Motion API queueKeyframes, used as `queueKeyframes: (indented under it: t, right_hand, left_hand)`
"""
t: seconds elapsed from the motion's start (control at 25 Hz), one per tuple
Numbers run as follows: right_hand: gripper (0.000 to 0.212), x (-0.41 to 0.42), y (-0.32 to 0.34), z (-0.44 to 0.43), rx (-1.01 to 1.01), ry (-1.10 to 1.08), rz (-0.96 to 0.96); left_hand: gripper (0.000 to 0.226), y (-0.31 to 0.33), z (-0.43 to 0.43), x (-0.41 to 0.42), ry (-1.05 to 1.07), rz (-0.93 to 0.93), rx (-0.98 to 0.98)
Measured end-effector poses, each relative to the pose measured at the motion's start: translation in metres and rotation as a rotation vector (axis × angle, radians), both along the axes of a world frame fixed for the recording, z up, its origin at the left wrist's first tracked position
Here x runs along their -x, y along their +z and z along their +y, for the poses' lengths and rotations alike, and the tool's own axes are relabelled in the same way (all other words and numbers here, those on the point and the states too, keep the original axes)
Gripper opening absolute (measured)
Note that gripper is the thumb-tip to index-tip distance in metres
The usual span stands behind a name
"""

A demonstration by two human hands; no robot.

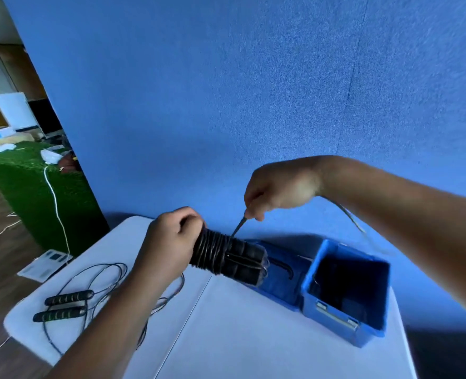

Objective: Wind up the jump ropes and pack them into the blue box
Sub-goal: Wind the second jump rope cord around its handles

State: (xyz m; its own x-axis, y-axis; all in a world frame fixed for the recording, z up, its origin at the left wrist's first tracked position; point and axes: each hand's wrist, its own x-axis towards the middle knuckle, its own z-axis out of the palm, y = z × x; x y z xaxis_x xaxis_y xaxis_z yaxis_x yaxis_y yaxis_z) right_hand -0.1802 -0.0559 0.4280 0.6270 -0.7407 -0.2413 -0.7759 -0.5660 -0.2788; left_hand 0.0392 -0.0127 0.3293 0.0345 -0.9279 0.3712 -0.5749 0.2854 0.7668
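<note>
My left hand (169,239) grips one end of a pair of black jump rope handles (242,263), held above the white table (240,337). Black cord is coiled in several turns round the handles (212,250). My right hand (278,190) pinches the loose cord just above the coils; the cord's blurred free end trails off to the right under my forearm. The blue box (344,321) stands open on the table at the right, its lid (281,285) folded flat to the left. A second jump rope with black handles (65,306) lies unwound at the table's left end.
A blue wall stands close behind the table. The second rope's thin cord (108,272) loops loosely over the left part of the table. Papers (44,265) lie on the floor beside a green mat (29,187), with white cables running across the floor.
</note>
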Motion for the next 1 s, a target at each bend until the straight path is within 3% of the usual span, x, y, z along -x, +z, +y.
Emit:
queueKeyframes:
  t: [0.16,0.28,0.4,0.48,0.6,0.84,1.0]
  right_hand:
    - [0.029,-0.016,-0.031,0.047,0.114,-0.147,-0.210]
    - [0.029,-0.031,-0.081,0.082,0.084,-0.376,-0.688]
    - [0.033,-0.055,-0.122,0.105,-0.244,-0.690,-1.282]
    - [0.026,-0.058,-0.137,0.111,-0.543,-0.816,-1.522]
    - [0.035,-0.040,-0.141,0.103,-0.718,-0.940,-1.580]
    - [0.026,-0.035,-0.146,0.103,-0.691,-0.817,-1.603]
    - [0.030,-0.042,-0.154,0.108,-0.704,-0.789,-1.670]
  left_hand:
    - [0.022,-0.016,-0.008,0.000,0.295,-0.023,0.170]
    - [0.022,-0.022,-0.006,0.010,0.384,0.141,0.220]
    - [0.024,-0.032,0.001,0.028,0.408,0.223,0.227]
    - [0.023,-0.037,0.005,0.033,0.417,0.288,0.247]
    - [0.023,-0.048,0.005,0.027,0.396,0.400,0.199]
    - [0.029,-0.059,0.020,0.050,0.313,0.651,-0.195]
    - [0.033,-0.060,0.033,0.059,0.290,0.696,-0.193]
